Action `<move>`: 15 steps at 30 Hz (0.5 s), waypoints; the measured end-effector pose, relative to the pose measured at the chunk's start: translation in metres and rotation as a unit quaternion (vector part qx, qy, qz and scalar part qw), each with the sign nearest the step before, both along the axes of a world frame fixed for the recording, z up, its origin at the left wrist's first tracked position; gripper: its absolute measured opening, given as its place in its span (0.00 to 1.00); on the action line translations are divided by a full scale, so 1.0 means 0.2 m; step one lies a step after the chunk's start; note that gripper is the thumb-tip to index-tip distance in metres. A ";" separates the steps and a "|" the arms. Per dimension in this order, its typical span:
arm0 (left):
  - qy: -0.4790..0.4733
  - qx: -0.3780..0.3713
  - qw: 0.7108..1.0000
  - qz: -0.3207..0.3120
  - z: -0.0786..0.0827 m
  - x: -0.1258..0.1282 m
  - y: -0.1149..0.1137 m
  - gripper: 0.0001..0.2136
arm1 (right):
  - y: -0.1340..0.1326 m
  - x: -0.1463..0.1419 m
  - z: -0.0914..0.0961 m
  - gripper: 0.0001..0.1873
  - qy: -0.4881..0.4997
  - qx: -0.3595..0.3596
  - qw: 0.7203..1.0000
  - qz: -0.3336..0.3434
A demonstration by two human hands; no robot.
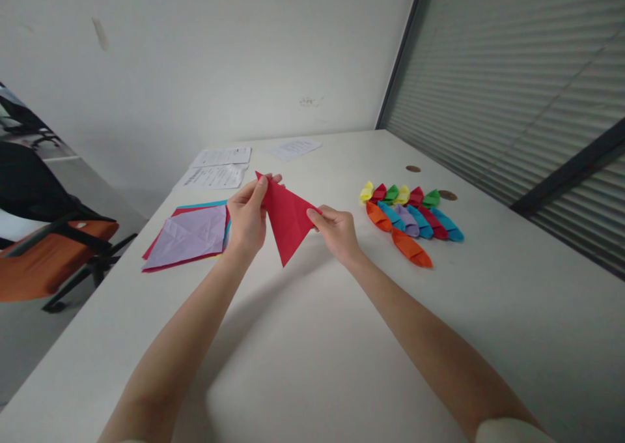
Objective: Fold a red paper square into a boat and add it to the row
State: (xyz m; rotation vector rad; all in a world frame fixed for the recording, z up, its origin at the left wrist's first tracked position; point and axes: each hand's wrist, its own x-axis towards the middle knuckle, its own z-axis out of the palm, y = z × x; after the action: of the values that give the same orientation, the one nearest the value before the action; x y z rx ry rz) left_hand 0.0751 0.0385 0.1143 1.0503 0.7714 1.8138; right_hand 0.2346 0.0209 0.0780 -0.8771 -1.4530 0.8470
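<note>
Held up above the white table is a red sheet of paper [289, 220], folded into a triangle with one point hanging down. My left hand [250, 212] pinches its upper left edge between thumb and fingers. At the right corner, my right hand [336, 231] grips the paper with the thumb in front. The fingers behind the paper are partly hidden. Left of my left hand lies a stack of coloured sheets, a creased lilac sheet [188, 238] on top, with red and blue edges showing below. Folded paper pieces [403, 215] in several colours lie in rows right of my right hand.
An orange folded piece [411, 247] lies in front of the rows. Printed papers [215, 176] rest at the table's far left, another printed sheet [293, 148] farther back. Brown round spots [448, 195] show near the right edge. A black and orange chair [53, 228] stands left of the table [312, 365].
</note>
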 end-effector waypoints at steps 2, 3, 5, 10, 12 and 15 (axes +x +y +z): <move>-0.016 -0.007 1.000 -0.013 0.01 0.00 -0.01 0.12 | 0.00 0.00 -0.01 0.26 0.000 -0.007 1.000 0.001; -0.023 -0.007 1.000 -0.016 0.01 0.00 -0.01 0.12 | 0.01 0.00 -0.01 0.26 0.002 -0.011 1.000 0.001; -0.033 -0.003 0.999 -0.018 0.01 0.01 -0.02 0.12 | 0.01 0.00 -0.01 0.26 0.008 -0.019 1.000 0.001; -0.036 0.007 0.999 -0.030 0.02 0.00 -0.02 0.11 | 0.01 0.00 -0.01 0.25 0.025 -0.029 0.999 0.011; -0.032 0.004 0.999 -0.030 0.02 0.00 -0.02 0.11 | 0.01 -0.01 -0.01 0.25 0.029 -0.026 0.999 0.014; -0.029 -0.005 0.999 -0.019 0.01 0.00 -0.02 0.11 | 0.00 -0.01 0.00 0.26 0.024 -0.023 0.999 0.009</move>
State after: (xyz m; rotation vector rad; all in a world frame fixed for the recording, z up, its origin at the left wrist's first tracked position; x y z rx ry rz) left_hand 0.0749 0.0346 0.1168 0.9954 0.7201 1.7991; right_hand 0.2328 0.0214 0.0779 -0.8749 -1.4058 0.9121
